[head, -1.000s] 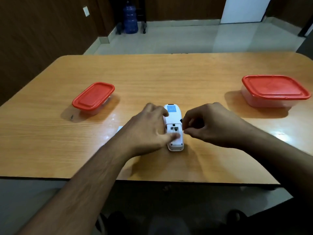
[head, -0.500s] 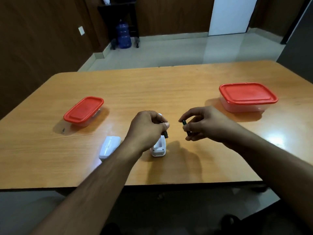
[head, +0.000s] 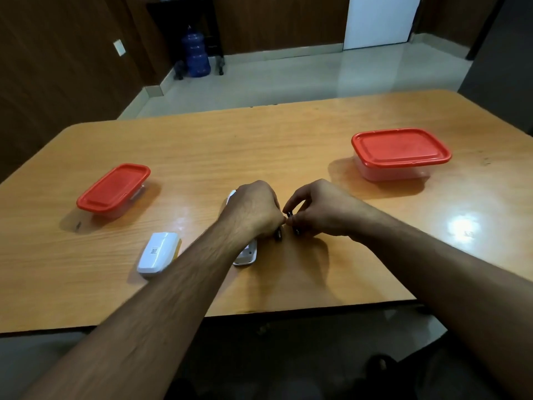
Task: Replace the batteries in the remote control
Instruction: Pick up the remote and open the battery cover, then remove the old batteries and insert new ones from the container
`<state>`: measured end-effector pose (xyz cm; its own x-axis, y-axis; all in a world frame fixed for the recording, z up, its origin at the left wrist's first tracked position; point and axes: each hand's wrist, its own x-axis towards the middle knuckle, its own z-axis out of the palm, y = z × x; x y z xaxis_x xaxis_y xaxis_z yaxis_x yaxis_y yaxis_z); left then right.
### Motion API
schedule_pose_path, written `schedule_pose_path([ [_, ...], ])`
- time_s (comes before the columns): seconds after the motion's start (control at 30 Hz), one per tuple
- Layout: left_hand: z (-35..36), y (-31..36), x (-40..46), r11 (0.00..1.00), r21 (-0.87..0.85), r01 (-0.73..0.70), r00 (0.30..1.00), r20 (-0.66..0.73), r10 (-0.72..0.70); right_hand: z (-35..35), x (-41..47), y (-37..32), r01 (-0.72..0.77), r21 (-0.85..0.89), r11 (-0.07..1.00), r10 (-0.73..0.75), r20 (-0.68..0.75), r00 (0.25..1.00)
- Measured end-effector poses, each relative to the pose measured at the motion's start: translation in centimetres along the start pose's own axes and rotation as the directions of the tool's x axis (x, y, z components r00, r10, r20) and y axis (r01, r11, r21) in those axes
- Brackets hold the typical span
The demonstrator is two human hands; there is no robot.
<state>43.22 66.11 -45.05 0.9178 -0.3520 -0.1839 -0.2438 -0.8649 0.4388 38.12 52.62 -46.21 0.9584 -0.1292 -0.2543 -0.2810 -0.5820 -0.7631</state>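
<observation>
Two red-lidded containers [head: 399, 153] are being left shut on the wooden table [head: 259, 145]. Between them, the white remote control [head: 245, 254] is lying under the left hand [head: 252, 210], its detached cover [head: 157, 252] nearby. Small dark batteries [head: 290, 213] (light, smooth, probably slippery) are being pinched by both hands; the right hand [head: 323, 210] is gripping by fingertips, best at mid-barrel.
</observation>
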Motion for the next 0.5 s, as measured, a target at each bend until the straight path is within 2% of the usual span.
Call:
schedule_pose_path([
  [0.3,0.10,-0.40,0.15,0.999,-0.033,0.015,1.000,0.021,-0.015,0.40,-0.10,-0.47,0.036,-0.159,0.987,-0.042,-0.034,0.999],
  [0.5,-0.04,-0.58,0.01,1.000,-0.014,0.001,1.000,0.014,-0.001,0.58,-0.03,-0.34,0.026,-0.194,0.981,-0.034,-0.040,0.999],
])
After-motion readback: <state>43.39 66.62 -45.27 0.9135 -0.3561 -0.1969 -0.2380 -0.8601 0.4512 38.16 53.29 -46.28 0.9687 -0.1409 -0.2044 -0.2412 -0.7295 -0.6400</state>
